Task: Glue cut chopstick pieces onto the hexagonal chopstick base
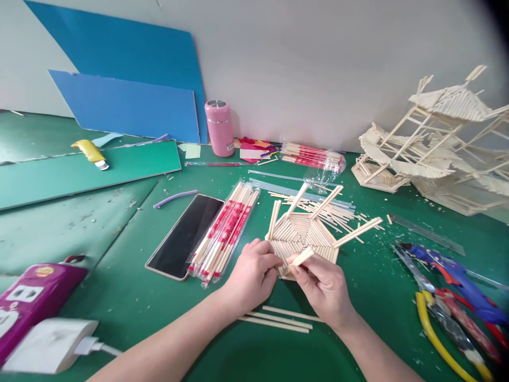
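A hexagonal panel of wooden sticks (302, 233) lies on the green mat (131, 302), with longer sticks jutting out from its corners. My left hand (251, 276) grips its near left edge, fingers curled. My right hand (324, 286) pinches a short wooden stick (303, 257) and holds it against the panel's near edge. Three long sticks (278, 318) lie on the mat between my wrists.
A phone (186, 233) and packs of wrapped chopsticks (225, 228) lie left of the panel. Pliers and a blue glue gun (457, 281) are at right. Stick models (433, 143) stand back right. A pink bottle (220, 127), blue boards, a yellow knife (92, 152) and chargers (35, 313) are around.
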The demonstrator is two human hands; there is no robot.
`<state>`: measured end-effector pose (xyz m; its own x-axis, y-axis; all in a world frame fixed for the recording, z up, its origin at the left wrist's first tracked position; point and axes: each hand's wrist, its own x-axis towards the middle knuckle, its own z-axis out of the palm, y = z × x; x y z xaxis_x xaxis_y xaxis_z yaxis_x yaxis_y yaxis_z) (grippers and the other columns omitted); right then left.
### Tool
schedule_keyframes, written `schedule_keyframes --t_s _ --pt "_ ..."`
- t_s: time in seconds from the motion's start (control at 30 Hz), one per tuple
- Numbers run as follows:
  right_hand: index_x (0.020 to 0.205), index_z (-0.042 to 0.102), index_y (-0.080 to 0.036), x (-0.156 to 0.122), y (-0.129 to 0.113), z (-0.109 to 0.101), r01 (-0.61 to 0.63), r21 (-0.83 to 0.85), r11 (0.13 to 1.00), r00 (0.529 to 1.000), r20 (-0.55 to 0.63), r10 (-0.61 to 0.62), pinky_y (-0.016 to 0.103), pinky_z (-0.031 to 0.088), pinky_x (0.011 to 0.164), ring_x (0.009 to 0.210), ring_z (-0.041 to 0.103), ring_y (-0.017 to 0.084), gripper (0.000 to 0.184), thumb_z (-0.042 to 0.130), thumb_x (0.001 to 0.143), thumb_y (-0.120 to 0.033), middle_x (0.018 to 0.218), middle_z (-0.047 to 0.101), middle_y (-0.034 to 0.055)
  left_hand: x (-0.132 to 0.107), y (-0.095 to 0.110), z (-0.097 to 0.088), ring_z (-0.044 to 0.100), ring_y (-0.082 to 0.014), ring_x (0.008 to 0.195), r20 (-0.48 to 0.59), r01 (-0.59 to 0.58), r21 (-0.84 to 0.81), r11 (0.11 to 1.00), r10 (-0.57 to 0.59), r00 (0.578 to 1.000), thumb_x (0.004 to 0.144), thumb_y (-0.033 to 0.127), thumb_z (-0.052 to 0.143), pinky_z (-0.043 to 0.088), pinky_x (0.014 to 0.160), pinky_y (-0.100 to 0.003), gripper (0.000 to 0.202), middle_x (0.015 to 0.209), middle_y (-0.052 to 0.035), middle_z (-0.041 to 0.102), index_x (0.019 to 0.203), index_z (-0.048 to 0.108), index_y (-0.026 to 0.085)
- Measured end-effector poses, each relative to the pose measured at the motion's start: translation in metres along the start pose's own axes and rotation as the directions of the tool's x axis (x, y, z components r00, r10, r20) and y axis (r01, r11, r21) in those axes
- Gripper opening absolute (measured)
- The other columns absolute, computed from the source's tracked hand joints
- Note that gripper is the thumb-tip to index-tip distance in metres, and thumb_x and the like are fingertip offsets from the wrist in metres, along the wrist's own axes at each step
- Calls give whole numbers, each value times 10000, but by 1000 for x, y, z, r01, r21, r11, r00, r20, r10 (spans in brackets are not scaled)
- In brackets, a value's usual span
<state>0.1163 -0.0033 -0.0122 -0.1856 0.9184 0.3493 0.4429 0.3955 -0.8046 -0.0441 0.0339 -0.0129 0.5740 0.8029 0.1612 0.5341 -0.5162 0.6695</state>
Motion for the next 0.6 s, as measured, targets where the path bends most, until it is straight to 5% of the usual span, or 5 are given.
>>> schedule_keyframes --t_s 0.37,0.6 --pt "913 607 -209 1 -1 1 -2 5 1000 1000 -5 2 214 458 596 676 572 125 188 488 805 -111 769 598 18 1 17 -4 462 -184 747 2 67 -60 996 -67 998 707 166 503 388 673 -311 101 755 -44 538 692 603 169" --pt "923 598 -203 -1 0 1 14 3 1000 1000 20 -14 203 450 628 715 570 118 195 491 803 -93 783 591 19 3 14 1 481 -158 736 0 42 -82 996 -42 999 717 134 515 371 702 -303 152 683 -12 539 568 531 160"
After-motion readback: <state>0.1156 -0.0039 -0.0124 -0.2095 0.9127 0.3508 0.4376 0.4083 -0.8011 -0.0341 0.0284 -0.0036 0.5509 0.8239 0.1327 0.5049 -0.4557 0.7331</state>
